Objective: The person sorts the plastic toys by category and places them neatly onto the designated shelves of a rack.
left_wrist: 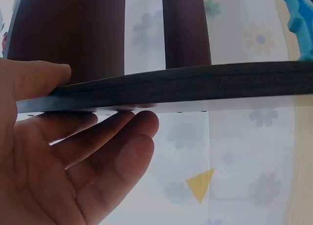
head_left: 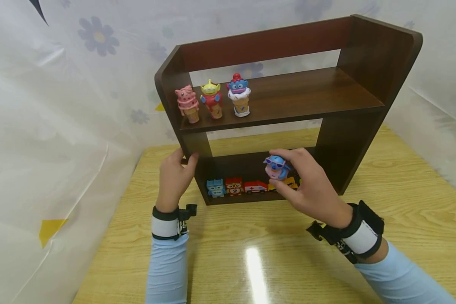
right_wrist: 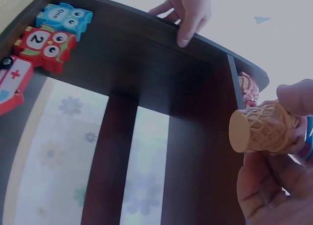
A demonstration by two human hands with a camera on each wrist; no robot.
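Observation:
My right hand [head_left: 311, 188] pinches a blue cartoon figurine with sunglasses [head_left: 276, 164] between thumb and fingers, in front of the lower part of a dark wooden shelf [head_left: 308, 93]. The right wrist view shows the figurine's tan waffle-cone base [right_wrist: 264, 128] pointing left. My left hand [head_left: 176, 175] grips the shelf's left side panel [left_wrist: 161, 85], thumb on the inner face and fingers along the outer one. On the upper board stand a pink cone figurine [head_left: 188, 103], a green-headed, red-bodied one [head_left: 212, 99] and a blue-headed one [head_left: 238, 96].
Along the lower board stand a blue owl block [head_left: 215, 188], a red owl block [head_left: 234, 186], a toy ambulance [head_left: 255, 187] and a yellow vehicle [head_left: 290, 182], partly hidden by my right hand. The shelf rests on a wood-grain table [head_left: 220, 253] before a flower-patterned sheet [head_left: 133, 76].

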